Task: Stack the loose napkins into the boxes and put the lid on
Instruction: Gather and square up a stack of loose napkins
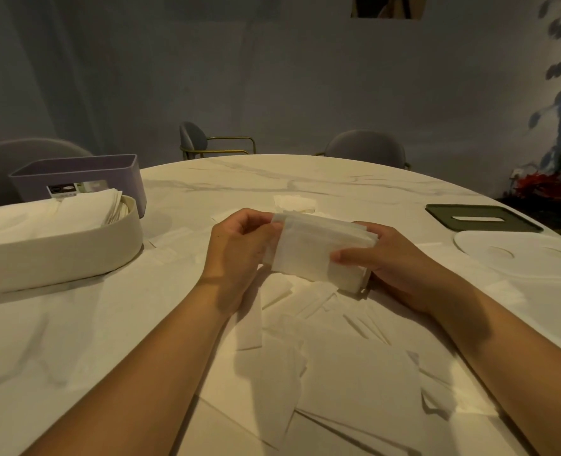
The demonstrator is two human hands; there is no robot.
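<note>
Marble table point(305, 179) fills the frame; at center, left hand point(239, 255) and right hand point(384, 258) grip a napkin stack point(318, 251) above loose napkins point(338, 373). Cream box point(58, 255) sits left, white lid point(519, 258) right.

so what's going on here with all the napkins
A person holds a stack of napkins just above the table, left grip on one end and right grip on the other. More loose napkins lie scattered underneath. The cream box at left already holds napkins, and the purple box stands behind it. The green lid and white lid lie on the right, on no box yet.
</note>
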